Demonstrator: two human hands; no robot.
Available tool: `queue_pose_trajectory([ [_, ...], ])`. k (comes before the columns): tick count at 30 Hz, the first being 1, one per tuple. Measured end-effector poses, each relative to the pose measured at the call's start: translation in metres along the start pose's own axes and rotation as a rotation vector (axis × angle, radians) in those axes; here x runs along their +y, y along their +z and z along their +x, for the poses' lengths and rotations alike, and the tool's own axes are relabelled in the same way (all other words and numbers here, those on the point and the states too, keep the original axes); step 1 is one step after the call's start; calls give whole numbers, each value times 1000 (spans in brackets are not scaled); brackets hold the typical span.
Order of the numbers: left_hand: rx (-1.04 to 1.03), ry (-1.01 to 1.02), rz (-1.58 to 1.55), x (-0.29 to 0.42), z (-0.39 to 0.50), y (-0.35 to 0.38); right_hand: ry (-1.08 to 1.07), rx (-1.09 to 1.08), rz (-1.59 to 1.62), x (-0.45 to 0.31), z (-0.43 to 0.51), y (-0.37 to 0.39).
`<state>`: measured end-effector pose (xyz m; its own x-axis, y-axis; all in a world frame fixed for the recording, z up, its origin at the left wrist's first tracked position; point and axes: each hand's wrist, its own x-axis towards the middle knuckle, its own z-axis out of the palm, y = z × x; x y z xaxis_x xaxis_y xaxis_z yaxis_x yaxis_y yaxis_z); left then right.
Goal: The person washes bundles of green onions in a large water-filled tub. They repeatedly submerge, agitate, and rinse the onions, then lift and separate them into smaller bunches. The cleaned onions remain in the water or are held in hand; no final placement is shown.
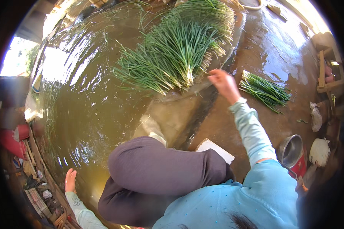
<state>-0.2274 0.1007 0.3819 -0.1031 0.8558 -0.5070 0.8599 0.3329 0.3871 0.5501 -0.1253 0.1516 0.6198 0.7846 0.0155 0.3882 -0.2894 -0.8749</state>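
Observation:
A large heap of long green chives or similar leafy stalks (pixel 172 51) lies at the water's edge, its pale stem ends towards me and to the right. My right hand (pixel 224 83) is raised just right of the nearest stems, fingers bent, with nothing visible in it. To its right a smaller bunch of the same stalks (pixel 263 89) rests on the wet brown floor. Far to the lower left, my left hand (pixel 70 180) is held out over the water beside my knee, seen edge-on, holding nothing that shows.
Murky water (pixel 103 114) fills the left side, with loose stalks floating. At right stand a metal pot (pixel 291 151), a white plastic container (pixel 319 151) and a wooden frame (pixel 321 70). A white block (pixel 215 149) lies by my leg. Litter lies beyond the left edge.

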Motion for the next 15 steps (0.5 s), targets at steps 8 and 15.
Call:
queue_pose_trajectory([
  [8,-110,276,183,36,7,51,-348,127,-258,-42,36,160],
  [15,-231,170,61,11,7,74,-470,112,-855,-25,85,232],
])
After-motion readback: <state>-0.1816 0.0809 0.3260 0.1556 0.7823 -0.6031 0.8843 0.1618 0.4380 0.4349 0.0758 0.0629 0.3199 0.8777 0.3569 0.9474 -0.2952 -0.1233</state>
